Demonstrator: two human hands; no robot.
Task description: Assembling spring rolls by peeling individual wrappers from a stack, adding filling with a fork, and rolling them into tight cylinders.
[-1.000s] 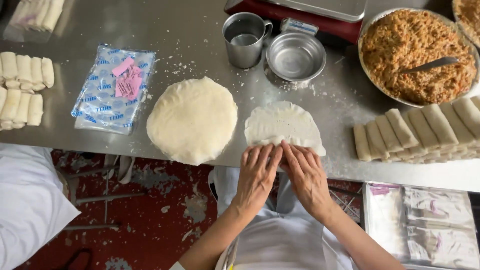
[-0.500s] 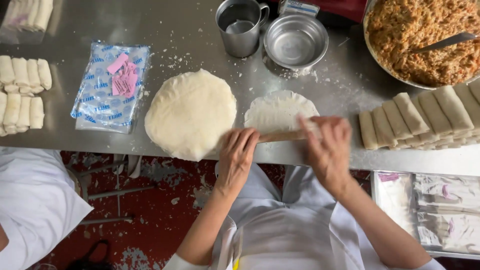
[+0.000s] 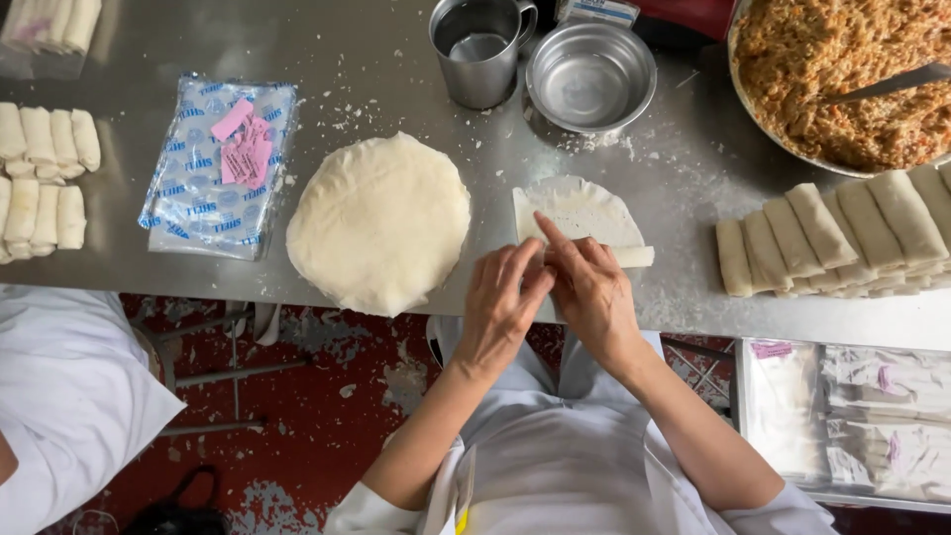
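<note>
Both hands meet at the near edge of a steel table (image 3: 396, 59), seen from above. Left hand (image 3: 505, 302) lies palm down with fingers stretched forward and loosely curled, their tips pressing on the near edge of a thin round wrapper (image 3: 580, 210). Right hand (image 3: 594, 292) lies just beside it, touching it, with the index finger stretched out over the wrapper and the other fingers bent onto the rolled part. Neither hand closes around anything; both press flat.

Near the table's front edge, the wrapper has its near side rolled into a narrow tube. That tube runs left to right, parallel to the table edge, and its right end sticks out past the right hand. The unrolled half fans away from the person.

Just left of the wrapper sits a stack of round wrappers (image 3: 378, 223), close but apart. Farther left lies a clear plastic bag (image 3: 213, 173) with pink slips on it, then rows of finished rolls (image 3: 45, 173) by the table's left end. Beyond the wrapper stand a metal cup (image 3: 477, 50) and an empty metal bowl (image 3: 590, 77). To the right, more rolls (image 3: 842, 238) lie side by side, and behind them a large pan of orange-brown filling (image 3: 842, 74) holds a spoon (image 3: 882, 84). Flour dusts the table around the wrapper. Nothing lies between the hands and the wrapper. Another person's white sleeve (image 3: 59, 386) shows at lower left.
</note>
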